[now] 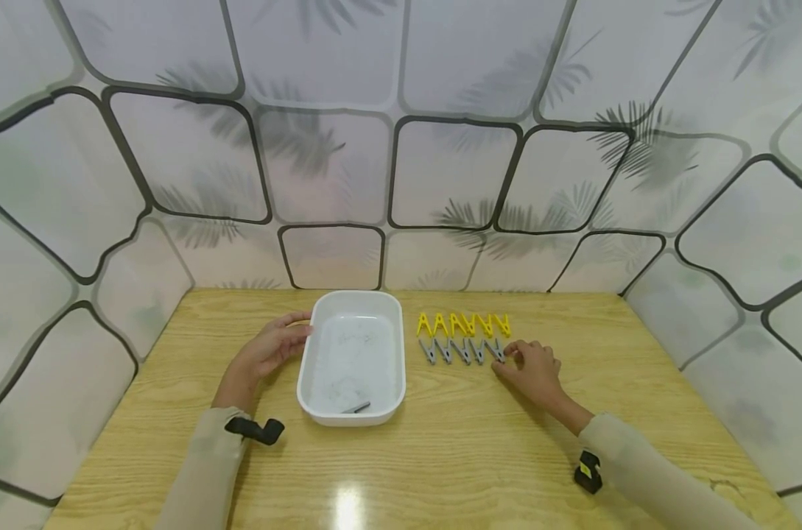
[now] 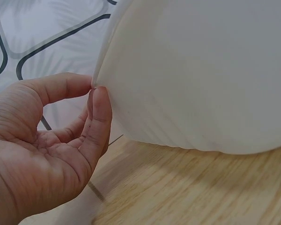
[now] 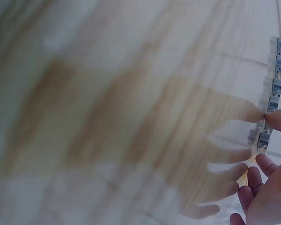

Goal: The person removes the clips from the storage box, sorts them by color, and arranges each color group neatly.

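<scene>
My left hand (image 1: 275, 350) holds the left rim of a white rectangular tub (image 1: 305, 368). In the left wrist view, thumb and finger pinch the tub's edge. Inside the tub, near its front wall, lies one grey clothespin (image 1: 357, 407). My right hand (image 1: 532, 372) is at the right end of a row of grey clothespins (image 1: 465, 352). Its thumb and forefinger stand apart on either side of the last grey clothespin (image 3: 263, 141); whether they touch it is hard to tell. The other fingers are spread loosely.
Just behind the grey row lies a row of several yellow clothespins (image 1: 463, 324). Everything stands on a wooden table (image 1: 454, 464). A patterned wall covering (image 1: 454, 177) closes off the back and sides. Each sleeve carries a black wrist mount.
</scene>
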{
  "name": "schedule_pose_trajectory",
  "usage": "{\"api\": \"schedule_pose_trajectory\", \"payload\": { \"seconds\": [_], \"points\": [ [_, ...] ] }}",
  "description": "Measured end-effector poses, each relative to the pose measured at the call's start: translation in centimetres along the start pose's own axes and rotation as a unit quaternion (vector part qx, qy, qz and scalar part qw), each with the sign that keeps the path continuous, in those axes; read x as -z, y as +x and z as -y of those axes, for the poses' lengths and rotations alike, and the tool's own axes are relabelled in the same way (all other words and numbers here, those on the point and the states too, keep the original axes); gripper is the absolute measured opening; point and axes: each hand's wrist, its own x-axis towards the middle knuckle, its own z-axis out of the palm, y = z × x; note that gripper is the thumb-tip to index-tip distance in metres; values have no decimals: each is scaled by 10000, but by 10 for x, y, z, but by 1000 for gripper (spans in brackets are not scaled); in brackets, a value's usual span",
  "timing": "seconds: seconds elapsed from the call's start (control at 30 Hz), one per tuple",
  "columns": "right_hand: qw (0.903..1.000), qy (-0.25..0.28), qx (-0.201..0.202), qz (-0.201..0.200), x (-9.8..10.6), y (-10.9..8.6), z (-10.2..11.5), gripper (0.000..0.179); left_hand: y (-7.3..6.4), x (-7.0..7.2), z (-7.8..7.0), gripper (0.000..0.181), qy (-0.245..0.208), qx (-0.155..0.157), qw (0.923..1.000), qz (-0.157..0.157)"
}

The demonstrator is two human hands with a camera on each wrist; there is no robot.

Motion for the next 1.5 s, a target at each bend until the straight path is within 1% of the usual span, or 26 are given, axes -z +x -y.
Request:
{"api": "schedule_pose_trajectory", "payload": {
  "seconds": [0.2, 0.33, 0.43, 0.57, 0.63, 0.73, 0.83, 0.97, 1.13, 1.2, 1.23, 1.3, 1.43, 1.5],
  "points": [
    [9997, -26, -89, 226, 4, 2, 5, 47, -1, 1, 0, 58, -58, -7, 10000, -9],
    [9989, 124, -240, 379, 10, 5, 11, 50, -1, 0, 0, 54, -85, -28, 10000, -6],
    [9984, 306, -300, 362, 16, 8, 15, 50, -1, -1, 0, 52, -88, -40, 10000, 10],
    [9974, 667, -169, 200, 21, 14, 22, 48, -1, -1, -1, 53, -85, -29, 10000, 12],
    [9954, 951, 24, 117, 22, 18, 28, 46, -1, -1, -1, 54, -79, -10, 10000, 1],
    [9894, 1407, 367, 56, 22, 24, 40, 42, -1, 0, -1, 54, -58, 1, 10000, -15],
    [9839, 1665, 639, 82, 20, 29, 55, 39, -1, -1, -1, 54, -49, 4, 10000, -34],
    [9781, 1852, 920, 229, 15, 34, 82, 36, -1, -1, -1, 52, -51, 4, 10000, -33],
    [9654, 2091, 1488, 459, 10, 38, 123, 30, 0, 1, 0, 51, -66, 15, 10000, -28],
    [9597, 2122, 1735, 614, 8, 39, 139, 27, 1, 1, 0, 50, -58, 10, 10000, -27],
    [9580, 2057, 1877, 688, 6, 39, 147, 26, 1, 1, 0, 50, -49, 4, 10000, -15],
    [9530, 1973, 2089, 958, 4, 38, 161, 25, 1, 1, 0, 48, -54, 0, 10000, -13],
    [9386, 1766, 2433, 1695, -2, 37, 184, 24, 1, 2, 1, 41, -80, -16, 10000, -1],
    [9285, 1669, 2589, 2073, -6, 36, 194, 24, 1, 2, 1, 38, -86, -18, 10000, -8]
  ]
}}
